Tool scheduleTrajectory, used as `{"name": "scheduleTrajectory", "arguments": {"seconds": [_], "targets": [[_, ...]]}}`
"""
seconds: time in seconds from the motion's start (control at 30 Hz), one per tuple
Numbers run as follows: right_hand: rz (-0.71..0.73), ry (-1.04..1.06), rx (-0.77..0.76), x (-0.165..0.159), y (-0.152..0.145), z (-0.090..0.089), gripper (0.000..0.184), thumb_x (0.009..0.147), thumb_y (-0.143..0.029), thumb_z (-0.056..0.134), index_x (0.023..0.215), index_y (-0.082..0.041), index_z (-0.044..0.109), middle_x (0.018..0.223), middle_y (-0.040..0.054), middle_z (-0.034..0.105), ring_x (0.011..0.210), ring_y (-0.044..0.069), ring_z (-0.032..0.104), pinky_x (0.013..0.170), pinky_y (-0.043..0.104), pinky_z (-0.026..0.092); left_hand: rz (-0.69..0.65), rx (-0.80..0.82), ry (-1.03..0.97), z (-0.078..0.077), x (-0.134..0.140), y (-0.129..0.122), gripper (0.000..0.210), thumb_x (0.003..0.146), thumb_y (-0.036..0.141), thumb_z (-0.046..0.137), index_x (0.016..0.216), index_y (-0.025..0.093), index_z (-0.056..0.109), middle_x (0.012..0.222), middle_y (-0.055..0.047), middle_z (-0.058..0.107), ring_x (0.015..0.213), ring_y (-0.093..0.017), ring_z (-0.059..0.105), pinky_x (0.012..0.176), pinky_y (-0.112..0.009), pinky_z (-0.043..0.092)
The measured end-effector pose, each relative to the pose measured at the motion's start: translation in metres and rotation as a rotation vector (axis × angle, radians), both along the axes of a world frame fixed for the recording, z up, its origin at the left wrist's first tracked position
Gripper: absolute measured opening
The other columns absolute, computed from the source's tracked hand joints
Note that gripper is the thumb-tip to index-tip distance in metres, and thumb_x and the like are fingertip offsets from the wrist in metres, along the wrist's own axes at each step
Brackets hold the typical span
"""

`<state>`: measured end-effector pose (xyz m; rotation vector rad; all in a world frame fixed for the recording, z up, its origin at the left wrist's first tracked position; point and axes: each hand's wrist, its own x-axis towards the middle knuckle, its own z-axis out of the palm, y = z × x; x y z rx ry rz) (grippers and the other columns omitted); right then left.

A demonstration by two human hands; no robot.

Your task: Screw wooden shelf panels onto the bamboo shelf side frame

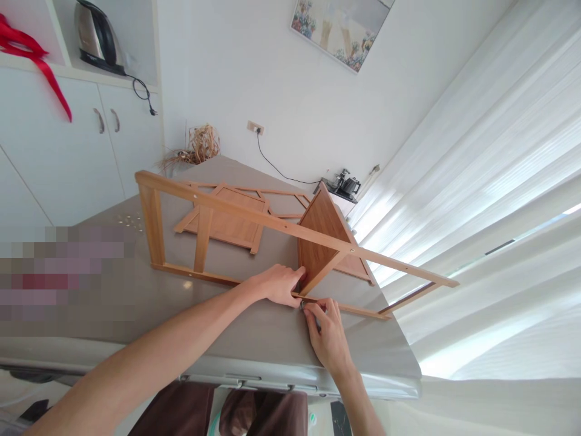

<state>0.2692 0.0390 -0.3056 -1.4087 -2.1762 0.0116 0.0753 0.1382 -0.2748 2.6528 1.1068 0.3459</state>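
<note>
Head camera, my log: wooden frame (285,226), spanning ten to four o'clock; left hand (281,284), six o'clock, clamped on its lower rail (358,310); right hand (327,336), five o'clock, fingertips pinching small metal piece (302,305).

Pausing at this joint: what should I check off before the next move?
1. Left hand gripping the lower rail at the joint: ok.
2. Right hand at that rail, fingertips pinching a small metal piece: ok.
3. Metal piece fully seated: cannot tell; fingers partly cover it.
4. Wooden frame standing on edge: ok.
5. Flat panel lying clear of both hands: ok.
6. Loose small parts gathered together: not ok, scattered on the tabletop.
</note>
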Motion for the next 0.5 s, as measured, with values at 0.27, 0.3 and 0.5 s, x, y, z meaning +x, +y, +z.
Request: {"name": "scheduleTrajectory", "arguments": {"seconds": [0.27,0.3,0.5], "targets": [[-0.042,-0.134,0.064,-0.003,0.0,0.004,0.017,0.098,-0.022,0.046,0.094,-0.022,0.063,0.093,0.0061,0.05,0.085,0.02,0.047,0.077,0.036,0.042,0.007,-0.016,0.007,0.001,-0.001,0.0,0.055,0.07,0.056,0.06,0.111,0.02,0.049,0.088,-0.008,0.073,0.079,-0.031,0.07,0.061,-0.035,0.047],[-0.045,-0.161,0.074,-0.004,0.0,0.005,0.016,0.097,-0.021,0.047,0.092,-0.022,0.062,0.093,0.006,0.05,0.084,0.02,0.047,0.077,0.036,0.041,0.007,-0.016,0.008,0.001,-0.001,0.0,0.055,0.07,0.057,0.06,0.11,0.02,0.049,0.087,-0.008,0.073,0.078,-0.031,0.07,0.061,-0.035,0.046],[-0.027,-0.248,0.12,-0.01,0.001,0.012,0.016,0.095,-0.014,0.047,0.098,-0.022,0.061,0.096,0.0063,0.053,0.086,0.021,0.047,0.078,0.037,0.04,-0.011,-0.025,0.014,0.002,-0.001,0.001,0.055,0.071,0.059,0.058,0.109,0.021,0.048,0.085,-0.007,0.072,0.076,-0.03,0.07,0.059,-0.035,0.045]]}}
